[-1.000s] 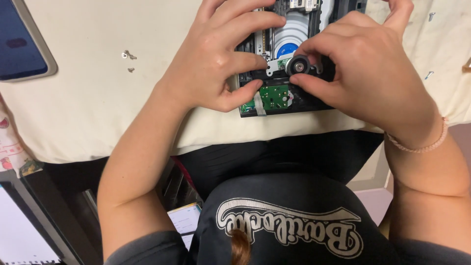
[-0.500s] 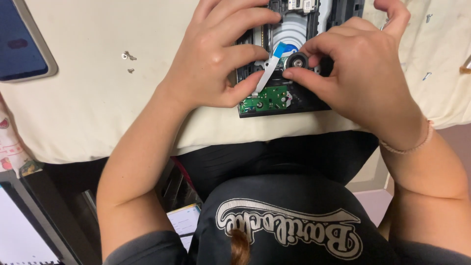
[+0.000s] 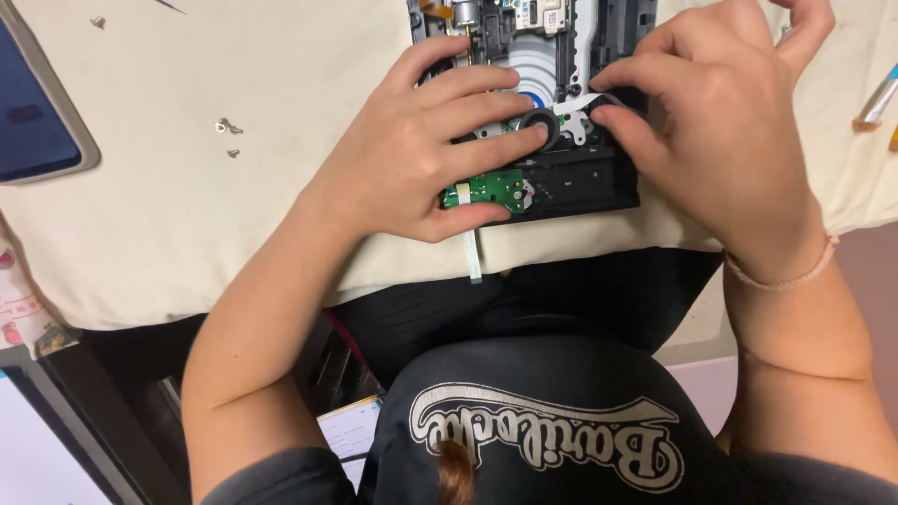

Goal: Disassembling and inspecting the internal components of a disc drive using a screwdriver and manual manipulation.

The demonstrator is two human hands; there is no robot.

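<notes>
An opened black disc drive (image 3: 585, 178) lies at the near edge of a cream cloth, its green circuit board (image 3: 491, 190) and white flat cable (image 3: 472, 252) showing. My left hand (image 3: 421, 150) grips the drive's left side, fingers laid across it up to a round black hub (image 3: 540, 126). My right hand (image 3: 720, 122) rests on the drive's right part, thumb and forefinger pinching a white metal bracket (image 3: 582, 108) beside the hub.
A dark tablet (image 3: 33, 117) lies at the far left of the cloth (image 3: 234, 224). Small loose screws (image 3: 227, 128) sit left of my left hand. A tool tip (image 3: 875, 103) shows at the right edge. My dark shirt fills the bottom.
The view has shifted so the drive sits lower in frame. My left fingers slid right onto the hub, and my right fingers moved from the hub to the white bracket.
</notes>
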